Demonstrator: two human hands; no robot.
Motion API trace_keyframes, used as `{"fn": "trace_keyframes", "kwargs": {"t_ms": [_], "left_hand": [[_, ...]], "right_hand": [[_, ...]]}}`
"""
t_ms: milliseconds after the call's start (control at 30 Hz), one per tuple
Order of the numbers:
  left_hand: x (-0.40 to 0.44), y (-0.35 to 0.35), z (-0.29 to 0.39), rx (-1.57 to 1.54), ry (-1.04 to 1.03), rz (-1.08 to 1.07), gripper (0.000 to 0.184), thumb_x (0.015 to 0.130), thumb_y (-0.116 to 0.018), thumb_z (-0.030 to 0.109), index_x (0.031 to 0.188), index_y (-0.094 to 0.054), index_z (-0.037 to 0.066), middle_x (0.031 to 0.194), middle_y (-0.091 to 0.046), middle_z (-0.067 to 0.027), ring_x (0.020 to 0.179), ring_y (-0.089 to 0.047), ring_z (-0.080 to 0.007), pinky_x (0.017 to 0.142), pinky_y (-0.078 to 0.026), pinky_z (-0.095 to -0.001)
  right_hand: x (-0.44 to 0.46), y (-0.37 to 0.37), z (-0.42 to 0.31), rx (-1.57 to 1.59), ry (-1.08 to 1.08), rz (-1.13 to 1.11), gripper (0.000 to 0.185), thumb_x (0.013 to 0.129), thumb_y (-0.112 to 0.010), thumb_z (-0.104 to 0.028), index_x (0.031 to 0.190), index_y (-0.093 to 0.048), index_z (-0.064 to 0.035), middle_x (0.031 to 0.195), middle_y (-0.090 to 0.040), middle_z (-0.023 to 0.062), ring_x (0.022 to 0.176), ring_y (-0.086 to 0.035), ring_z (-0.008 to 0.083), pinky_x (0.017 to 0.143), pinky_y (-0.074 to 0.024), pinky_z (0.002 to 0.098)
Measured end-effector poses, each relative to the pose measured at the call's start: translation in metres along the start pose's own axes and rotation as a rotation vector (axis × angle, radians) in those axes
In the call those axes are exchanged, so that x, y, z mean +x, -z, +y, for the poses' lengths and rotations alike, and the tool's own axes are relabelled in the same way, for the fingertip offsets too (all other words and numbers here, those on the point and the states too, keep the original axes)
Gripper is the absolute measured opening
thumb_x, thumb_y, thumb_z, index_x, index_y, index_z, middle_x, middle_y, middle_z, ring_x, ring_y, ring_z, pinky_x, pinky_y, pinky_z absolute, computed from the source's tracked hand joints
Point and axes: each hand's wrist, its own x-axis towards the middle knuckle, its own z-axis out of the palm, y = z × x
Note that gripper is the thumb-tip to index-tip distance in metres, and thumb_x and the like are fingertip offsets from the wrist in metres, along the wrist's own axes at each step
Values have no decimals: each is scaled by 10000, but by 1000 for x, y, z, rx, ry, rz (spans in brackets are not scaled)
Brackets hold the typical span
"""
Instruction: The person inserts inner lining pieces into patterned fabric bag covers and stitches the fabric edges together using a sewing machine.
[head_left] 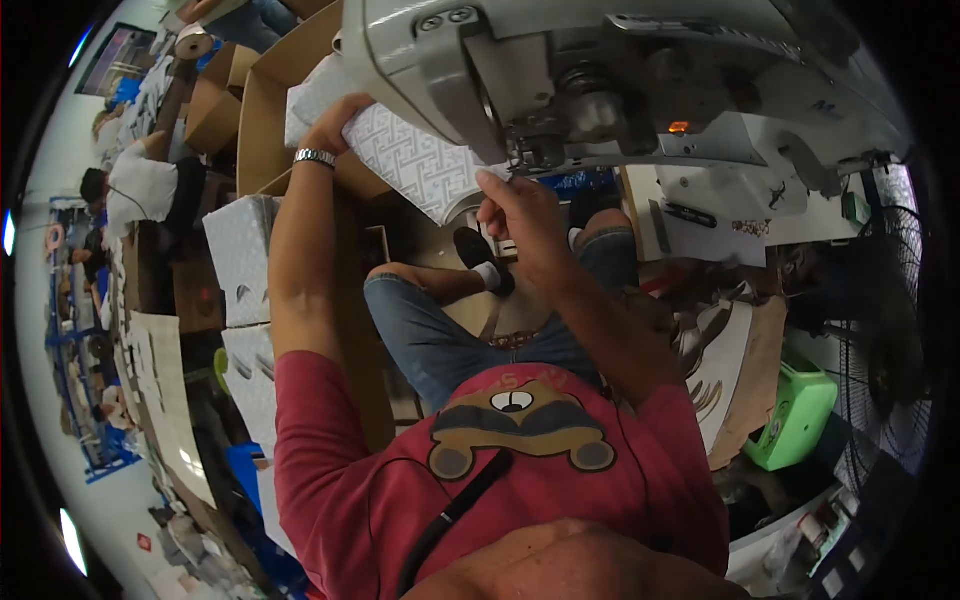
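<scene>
A stiff piece with a white-and-grey geometric pattern (pixel 410 160) lies under the head of a large sewing machine (pixel 400 50). My left hand (pixel 338 125), with a metal watch at the wrist, grips its far left side; the fingertips are partly hidden behind it. At the right end, close to the needle area (pixel 520 150), my right hand (pixel 525 215) pinches the near edge between thumb and curled fingers. The piece's lower corner curves downward above my lap. Whether it is a flat panel or a box wall, I cannot tell.
An open cardboard box (pixel 262 110) stands beyond my left arm. Stacked patterned boxes (pixel 240 255) are at the left. On the worktable (pixel 820 222) at the right lies a dark-handled tool (pixel 690 215). A green plastic container (pixel 795 410) and a fan (pixel 885 330) stand farther right. Other people work at far left.
</scene>
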Motion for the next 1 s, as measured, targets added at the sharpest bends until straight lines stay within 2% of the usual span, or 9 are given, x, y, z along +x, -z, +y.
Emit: {"fn": "trace_keyframes", "kwargs": {"t_ms": [67, 133, 267, 300, 533, 633, 800, 867, 1000], "left_hand": [[-28, -62, -63, 1442, -1144, 194, 298, 970, -600, 90, 1224, -685, -42, 1099, -739, -48, 977, -708, -121, 857, -572, -261], [-41, -107, -79, 797, -699, 379, 327, 984, -675, 223, 1219, -690, -4, 1134, -744, -67, 966, -728, -151, 859, -590, -283], [-34, -73, -49, 934, -629, 220, 399, 979, -704, 300, 1249, -672, 8, 1134, -746, -70, 947, -736, -161, 850, -602, -296], [-35, -70, -42, 827, -521, 200, 407, 982, -700, 304, 1260, -665, 9, 1134, -745, -66, 952, -735, -161, 858, -599, -295], [-64, -61, -86, 761, -691, 310, 462, 992, -683, 304, 1337, -622, 3, 1207, -720, -77, 1032, -718, -170, 892, -591, -312], [-78, -34, -105, 686, -724, 240, 572, 997, -666, 278, 1466, -500, -4, 1333, -649, -114, 1155, -663, -183, 991, -536, -315], [-101, -3, -184, 535, -945, 315, 574, 987, -661, 253, 1440, -443, -23, 1338, -597, -138, 1204, -617, -218, 1020, -522, -352], [-108, -11, -221, 435, -1107, 422, 555, 973, -655, 236, 1406, -431, -31, 1318, -576, -156, 1192, -605, -232, 1025, -511, -366], [-107, -26, -279, 406, -1236, 568, 555, 996, -615, 243, 1439, -409, -21, 1343, -555, -152, 1220, -588, -231, 1055, -495, -368]], "right_hand": [[-1, -7, 0, -16, 14, 99, 420, 963, -743, -401, 714, -667, -71, 667, -656, 15, 540, -556, 64, 496, -404, 220], [1, -11, 3, -10, 24, 104, 423, 961, -746, -398, 707, -665, -70, 664, -654, 15, 538, -554, 64, 493, -401, 221], [0, -14, 2, -13, 68, 132, 420, 957, -754, -393, 706, -669, -67, 665, -653, 17, 534, -549, 66, 490, -401, 222], [0, -14, 2, -18, 68, 127, 420, 957, -754, -393, 706, -669, -67, 665, -653, 17, 534, -549, 66, 490, -401, 222], [6, -13, 3, 29, 45, 146, 393, 971, -751, -362, 749, -721, -40, 675, -673, 20, 569, -559, 68, 549, -437, 233], [10, -9, 11, 66, 77, 148, 359, 969, -759, -349, 809, -748, -27, 711, -680, 17, 607, -568, 71, 593, -451, 235], [14, 1, 23, 139, 137, 112, 331, 970, -761, -328, 931, -761, 0, 801, -705, 20, 714, -608, 75, 679, -480, 244], [9, 11, 22, -47, 209, 5, 320, 963, -770, -307, 1022, -748, 7, 863, -717, 24, 804, -640, 93, 734, -506, 269], [-16, 25, 24, -383, 334, -18, 289, 1000, -728, -262, 1088, -706, 13, 982, -720, 36, 907, -639, 104, 812, -508, 289]]}}
